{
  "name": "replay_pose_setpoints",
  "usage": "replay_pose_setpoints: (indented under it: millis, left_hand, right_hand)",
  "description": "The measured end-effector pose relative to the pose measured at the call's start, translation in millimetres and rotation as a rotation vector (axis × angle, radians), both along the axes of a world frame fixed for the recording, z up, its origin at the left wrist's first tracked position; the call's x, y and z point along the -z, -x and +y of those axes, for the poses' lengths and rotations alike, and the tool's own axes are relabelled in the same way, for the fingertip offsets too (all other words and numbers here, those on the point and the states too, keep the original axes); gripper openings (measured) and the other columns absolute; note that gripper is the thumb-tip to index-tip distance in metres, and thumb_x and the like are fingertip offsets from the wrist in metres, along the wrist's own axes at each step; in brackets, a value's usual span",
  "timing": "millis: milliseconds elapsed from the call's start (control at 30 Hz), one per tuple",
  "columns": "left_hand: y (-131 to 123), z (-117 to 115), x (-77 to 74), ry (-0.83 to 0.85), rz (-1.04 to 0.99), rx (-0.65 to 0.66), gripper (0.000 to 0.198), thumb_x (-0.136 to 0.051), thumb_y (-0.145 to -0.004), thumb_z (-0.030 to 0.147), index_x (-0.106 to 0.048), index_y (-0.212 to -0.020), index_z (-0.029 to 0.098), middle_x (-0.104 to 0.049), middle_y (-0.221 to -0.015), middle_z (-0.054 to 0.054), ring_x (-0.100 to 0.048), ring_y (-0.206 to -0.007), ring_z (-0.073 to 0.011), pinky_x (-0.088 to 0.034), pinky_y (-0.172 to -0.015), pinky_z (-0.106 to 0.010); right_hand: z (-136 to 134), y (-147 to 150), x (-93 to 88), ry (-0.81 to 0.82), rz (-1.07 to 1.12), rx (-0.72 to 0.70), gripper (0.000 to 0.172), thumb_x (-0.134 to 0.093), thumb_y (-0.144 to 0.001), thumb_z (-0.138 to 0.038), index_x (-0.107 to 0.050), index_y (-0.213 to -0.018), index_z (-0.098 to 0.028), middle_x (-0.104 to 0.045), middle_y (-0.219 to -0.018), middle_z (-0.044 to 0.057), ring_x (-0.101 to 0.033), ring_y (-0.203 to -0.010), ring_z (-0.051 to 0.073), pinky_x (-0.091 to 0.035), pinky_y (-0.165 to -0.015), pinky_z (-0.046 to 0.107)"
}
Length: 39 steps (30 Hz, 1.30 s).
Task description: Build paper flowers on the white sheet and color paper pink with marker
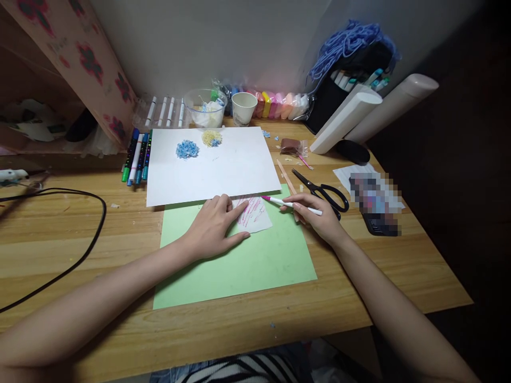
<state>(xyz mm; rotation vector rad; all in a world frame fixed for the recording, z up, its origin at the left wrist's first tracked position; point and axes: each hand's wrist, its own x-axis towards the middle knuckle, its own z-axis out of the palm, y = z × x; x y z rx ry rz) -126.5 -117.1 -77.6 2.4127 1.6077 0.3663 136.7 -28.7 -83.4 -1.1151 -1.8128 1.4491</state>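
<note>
My left hand [217, 226] lies with its fingers apart on a small white paper [259, 217] marked with pink strokes, holding nothing. That paper rests on a green sheet [235, 271]. In my right hand [315, 215] is a white marker [293, 205], its pink tip pointing left, close to the small paper's upper right. A larger white sheet [215, 173] overlaps the green sheet's top edge. On it sit a blue crumbly cluster [187, 149] and a yellow one [211, 139] with some blue.
Black scissors [319, 189] and a pencil [285, 174] lie beside my right hand. Markers [136, 158] stand at the left of the white sheet. A paper cup [244, 108], a plastic bowl [205, 109] and a phone [379, 221] are farther out. A black cable [101, 223] curves at left.
</note>
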Motion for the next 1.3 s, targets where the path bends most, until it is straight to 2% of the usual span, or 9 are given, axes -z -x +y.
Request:
replay_pose_setpoints:
  millis: [133, 233, 367, 467, 567, 700, 967, 1133, 1300]
  left_hand:
    - [1.5, -3.6, -3.4, -0.070, -0.073, 0.113, 0.045, -0.041, -0.090, 0.052, -0.063, -0.116, 0.022, -0.050, -0.090, -0.007, -0.044, -0.078, -0.0200, -0.036, -0.070, -0.035]
    - [1.2, -5.6, -4.1, -0.146, -0.122, 0.127, 0.035, -0.042, -0.092, 0.041, -0.068, -0.102, 0.020, -0.050, -0.084, -0.006, -0.043, -0.073, -0.0176, -0.034, -0.066, -0.033]
    - [-1.5, -3.2, -3.8, -0.087, -0.083, 0.089, 0.046, -0.043, -0.091, 0.045, -0.054, -0.129, 0.022, -0.049, -0.090, -0.008, -0.043, -0.079, -0.0208, -0.037, -0.068, -0.034]
    - [-2.8, -0.3, -3.5, -0.003, -0.015, 0.069, 0.053, -0.041, -0.090, 0.049, -0.045, -0.137, 0.024, -0.047, -0.093, -0.009, -0.042, -0.084, -0.0233, -0.038, -0.075, -0.038]
    - [-2.7, 0.8, -3.3, 0.020, 0.012, 0.048, 0.054, -0.039, -0.091, 0.050, -0.043, -0.139, 0.026, -0.045, -0.095, -0.009, -0.042, -0.086, -0.0238, -0.038, -0.078, -0.039]
    - [-2.5, 0.4, -3.3, 0.022, 0.007, 0.035, 0.054, -0.038, -0.091, 0.050, -0.043, -0.139, 0.024, -0.045, -0.096, -0.009, -0.041, -0.086, -0.0236, -0.037, -0.079, -0.039]
    - [-2.8, -0.4, -1.2, 0.016, -0.002, 0.025, 0.055, -0.037, -0.092, 0.049, -0.043, -0.139, 0.023, -0.046, -0.096, -0.009, -0.042, -0.086, -0.0238, -0.038, -0.078, -0.039]
    - [-3.7, -3.9, -5.7, 0.048, -0.029, -0.010, 0.055, -0.039, -0.092, 0.047, -0.041, -0.140, 0.020, -0.047, -0.101, -0.011, -0.043, -0.090, -0.0249, -0.039, -0.081, -0.041]
    - [-2.8, -7.4, -6.9, 0.087, -0.061, -0.040, 0.055, -0.040, -0.092, 0.046, -0.037, -0.142, 0.023, -0.049, -0.103, -0.011, -0.045, -0.090, -0.0251, -0.041, -0.079, -0.042]
  right_hand:
    - [2.5, -4.3, 1.8, 0.016, 0.107, 0.013, 0.025, -0.059, -0.085, -0.039, -0.067, -0.097, -0.019, -0.072, -0.083, 0.004, -0.050, -0.053, 0.010, -0.039, -0.048, 0.024]
    - [2.4, -6.6, -0.1, 0.044, 0.099, -0.054, 0.024, -0.061, -0.084, -0.039, -0.069, -0.094, -0.019, -0.072, -0.080, 0.004, -0.052, -0.054, 0.011, -0.041, -0.050, 0.024]
    - [1.0, -8.5, -4.8, 0.080, -0.006, -0.152, 0.024, -0.065, -0.081, -0.039, -0.069, -0.093, -0.018, -0.073, -0.079, 0.006, -0.058, -0.059, 0.013, -0.045, -0.054, 0.025]
    - [1.2, -10.2, -7.4, 0.037, -0.066, -0.188, 0.026, -0.065, -0.081, -0.039, -0.070, -0.094, -0.018, -0.073, -0.086, 0.007, -0.063, -0.069, 0.016, -0.047, -0.059, 0.026]
    - [1.9, -11.0, -9.1, -0.033, -0.139, -0.221, 0.027, -0.064, -0.081, -0.040, -0.072, -0.094, -0.018, -0.071, -0.092, 0.008, -0.065, -0.079, 0.019, -0.049, -0.066, 0.028]
    - [1.7, -9.9, -10.1, -0.074, -0.198, -0.254, 0.027, -0.062, -0.083, -0.040, -0.073, -0.095, -0.019, -0.071, -0.090, 0.007, -0.064, -0.080, 0.019, -0.049, -0.067, 0.028]
    - [2.8, -13.1, -5.3, -0.060, -0.206, -0.222, 0.027, -0.062, -0.083, -0.041, -0.072, -0.096, -0.019, -0.070, -0.092, 0.007, -0.064, -0.079, 0.019, -0.048, -0.067, 0.027]
    - [3.7, -13.1, -4.8, -0.025, -0.180, -0.216, 0.027, -0.062, -0.082, -0.041, -0.071, -0.094, -0.018, -0.071, -0.090, 0.007, -0.064, -0.079, 0.020, -0.047, -0.066, 0.028]
    - [2.5, -9.6, -7.0, -0.014, -0.151, -0.214, 0.025, -0.061, -0.083, -0.041, -0.071, -0.094, -0.021, -0.071, -0.091, 0.007, -0.066, -0.084, 0.023, -0.050, -0.073, 0.031]
